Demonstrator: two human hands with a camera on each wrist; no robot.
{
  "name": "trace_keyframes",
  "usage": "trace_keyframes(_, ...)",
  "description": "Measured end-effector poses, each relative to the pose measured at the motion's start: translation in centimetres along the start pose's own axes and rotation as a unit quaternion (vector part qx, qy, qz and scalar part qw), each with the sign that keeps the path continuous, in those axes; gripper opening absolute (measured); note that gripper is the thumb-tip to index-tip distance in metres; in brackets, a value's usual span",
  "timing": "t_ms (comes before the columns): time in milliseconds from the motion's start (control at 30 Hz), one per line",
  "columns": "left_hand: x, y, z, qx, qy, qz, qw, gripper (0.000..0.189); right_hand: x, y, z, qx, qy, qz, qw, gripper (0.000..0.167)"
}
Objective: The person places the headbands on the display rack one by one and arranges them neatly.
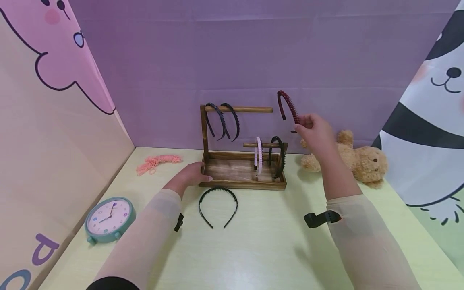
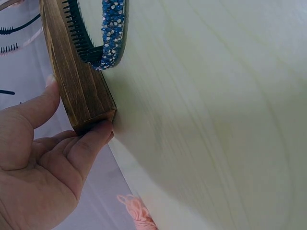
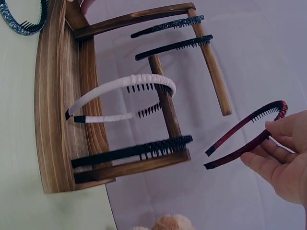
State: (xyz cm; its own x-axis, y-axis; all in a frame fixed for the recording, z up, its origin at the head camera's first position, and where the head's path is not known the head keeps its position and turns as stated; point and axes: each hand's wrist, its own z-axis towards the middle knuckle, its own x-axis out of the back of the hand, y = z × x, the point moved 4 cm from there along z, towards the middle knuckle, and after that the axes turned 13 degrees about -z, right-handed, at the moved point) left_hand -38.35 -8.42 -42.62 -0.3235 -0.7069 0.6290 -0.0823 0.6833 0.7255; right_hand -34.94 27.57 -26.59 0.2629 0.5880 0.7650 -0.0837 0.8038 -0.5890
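Note:
My right hand (image 1: 316, 133) pinches a dark red toothed headband (image 1: 288, 104) by one side, raised to the right of a wooden headband rack (image 1: 242, 185). The right wrist view shows its two ends pointing toward the rack, apart from the bars. My left hand (image 1: 191, 174) grips the rack's left end, with the thumb and fingers on different faces of the wood. Two dark headbands (image 1: 235, 121) hang on the upper bar. On the lower bar are a white headband (image 1: 259, 156) and a black headband (image 1: 282, 161). A blue beaded headband (image 2: 113, 33) lies flat before the rack.
Left of the rack lies a bundle of pink yarn (image 1: 158, 162). Nearer, a teal clock (image 1: 110, 219) stands by the left wall. A tan teddy bear (image 1: 362, 161) lies behind my right forearm, and a purple backdrop (image 1: 163, 80) closes the table's far edge.

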Motion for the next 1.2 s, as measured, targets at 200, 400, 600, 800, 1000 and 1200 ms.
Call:
trace_keyframes(200,0.0,0.1,-0.1,-0.001,0.001,-0.001,1.0,0.08,-1.1,-1.3,1.3,0.014,0.009,0.04,0.9991,0.041)
trace_keyframes(400,-0.1,0.1,-0.3,-0.002,-0.002,0.002,1.0,0.079,-3.0,-2.6,2.0,0.024,-0.005,0.06,0.9979,0.039)
trace_keyframes(600,0.0,0.1,-0.3,-0.007,0.0,0.01,0.9999,0.079,-5.1,-3.8,2.5,0.037,-0.015,0.074,0.9965,0.037)
trace_keyframes(800,0.0,0.0,-0.2,-0.001,-0.001,0.012,0.9999,0.08,-7.0,-4.5,3.3,0.04,-0.038,0.064,0.9964,0.038)
trace_keyframes(1000,0.1,0.0,-0.1,-0.01,-0.005,0.015,0.9998,0.08,-8.5,-5.1,4.0,0.025,-0.064,0.066,0.9955,0.037)
trace_keyframes(1200,0.1,-0.2,0.1,-0.014,-0.005,0.021,0.9997,0.081,-9.6,-5.4,4.4,0.024,-0.075,0.06,0.9951,0.032)
